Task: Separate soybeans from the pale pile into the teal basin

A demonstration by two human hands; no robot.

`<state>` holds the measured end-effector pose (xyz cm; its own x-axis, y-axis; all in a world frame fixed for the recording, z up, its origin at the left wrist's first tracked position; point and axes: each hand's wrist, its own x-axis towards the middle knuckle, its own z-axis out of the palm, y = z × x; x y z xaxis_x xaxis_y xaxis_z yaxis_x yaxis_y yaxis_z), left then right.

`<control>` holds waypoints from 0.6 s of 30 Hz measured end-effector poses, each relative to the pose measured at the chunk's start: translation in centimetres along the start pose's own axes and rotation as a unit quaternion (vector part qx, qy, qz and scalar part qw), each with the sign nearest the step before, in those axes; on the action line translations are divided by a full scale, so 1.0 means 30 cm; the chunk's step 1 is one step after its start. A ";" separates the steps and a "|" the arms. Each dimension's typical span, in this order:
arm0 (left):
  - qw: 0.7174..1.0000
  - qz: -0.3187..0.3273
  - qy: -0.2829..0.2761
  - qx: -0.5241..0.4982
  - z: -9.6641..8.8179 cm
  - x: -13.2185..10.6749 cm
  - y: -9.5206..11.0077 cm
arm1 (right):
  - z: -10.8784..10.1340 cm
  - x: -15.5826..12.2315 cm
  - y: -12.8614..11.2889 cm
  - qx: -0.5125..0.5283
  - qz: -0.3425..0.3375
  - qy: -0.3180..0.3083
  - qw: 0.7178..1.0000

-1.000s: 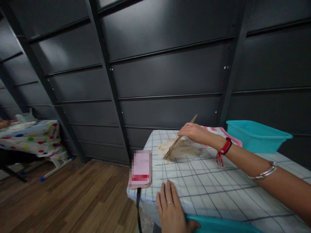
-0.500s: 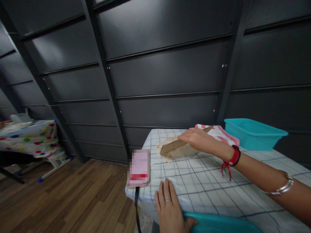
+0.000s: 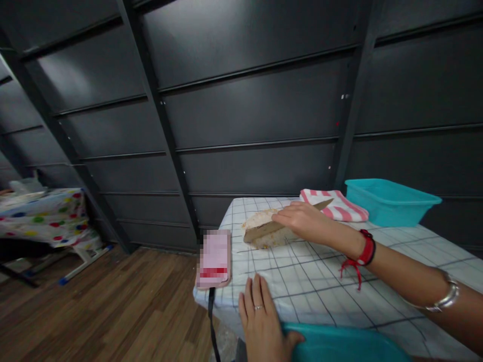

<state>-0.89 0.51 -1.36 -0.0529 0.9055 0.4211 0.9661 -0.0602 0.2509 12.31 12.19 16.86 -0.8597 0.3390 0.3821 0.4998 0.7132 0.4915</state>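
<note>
My right hand (image 3: pixel 298 218) grips a flat grey-brown strip that looks like cardboard (image 3: pixel 262 231). Its lower edge is down among pale, yellow-flecked crumbs or grains (image 3: pixel 260 218) on the checked tablecloth (image 3: pixel 279 271). Crumbs lie on both sides of the strip, and its pointed far end sticks out past my knuckles. Near the front edge, my left hand (image 3: pixel 262 317) lies flat on the cloth, fingers stretched forward. Its thumb rests over the rim of a teal tub (image 3: pixel 335 332), which is cut off by the bottom of the view.
A phone in a pink case (image 3: pixel 214 256) lies at the table's left edge, with a black strap (image 3: pixel 212 317) hanging down. A pink-striped cloth (image 3: pixel 339 205) and a second teal tub (image 3: pixel 392 203) stand at the back right. Behind is a dark panelled wall (image 3: pixel 249 115).
The strip and my right hand have shifted slightly left and towards me, and more crumbs show behind the strip. My left hand stays in place. The view has moved a little.
</note>
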 end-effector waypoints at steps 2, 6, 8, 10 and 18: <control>0.999 -0.038 0.019 0.008 -0.018 0.002 0.028 | -0.023 -0.017 0.008 -0.001 -0.003 0.015 1.000; 0.998 -0.050 0.029 0.010 -0.038 0.004 0.058 | -0.030 -0.025 0.021 -0.018 0.021 0.029 0.999; 0.998 -0.048 0.030 0.009 -0.038 0.003 0.056 | -0.011 -0.020 0.021 -0.028 0.031 0.015 0.999; 0.998 -0.042 0.034 0.009 -0.034 0.002 0.050 | 0.010 -0.016 0.017 -0.033 0.033 0.001 0.999; 0.999 -0.032 0.029 0.012 -0.028 0.000 0.035 | -0.022 -0.046 0.010 -0.004 0.014 0.000 1.000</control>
<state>-0.08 0.09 -0.36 -0.1283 0.8813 0.4549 0.9662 0.0077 0.2576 13.71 11.54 17.02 -0.8456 0.3579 0.3961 0.5238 0.6993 0.4864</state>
